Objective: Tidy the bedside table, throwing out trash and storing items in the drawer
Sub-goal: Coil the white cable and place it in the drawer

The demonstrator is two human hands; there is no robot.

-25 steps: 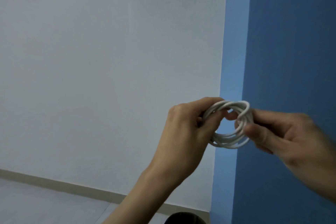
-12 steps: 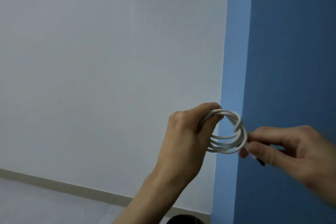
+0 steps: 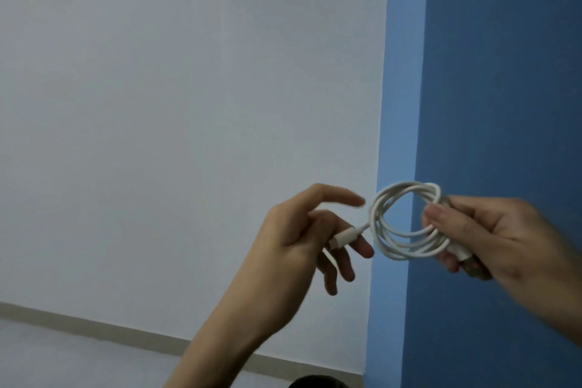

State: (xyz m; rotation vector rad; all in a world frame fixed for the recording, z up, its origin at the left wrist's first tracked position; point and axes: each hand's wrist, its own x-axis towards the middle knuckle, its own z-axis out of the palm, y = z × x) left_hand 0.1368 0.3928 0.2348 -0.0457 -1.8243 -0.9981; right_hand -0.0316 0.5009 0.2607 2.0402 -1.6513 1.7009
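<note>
With right hand (image 3: pixel 504 239), pinching coiled white cable (image 3: pixel 409 249) mid-air before blue wall (image 3: pixel 504 72); with left hand (image 3: pixel 293 239), hovering slack-fingered just beside, brushing the free plug (image 3: pixel 345 236). Advisable: threading plug through loops, keeping coil tight for unseen drawer.

Bare left hand (image 3: pixel 293 236) and bare right hand (image 3: pixel 497 233), slim-fingered, nails short; forearms uncovered, bare down to the frame's edge.

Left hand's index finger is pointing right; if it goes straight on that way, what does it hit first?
Most likely the coiled white cable, gripped by the right hand, just beyond the left hand's fingertip; depth is unclear, so it might pass in front.
</note>
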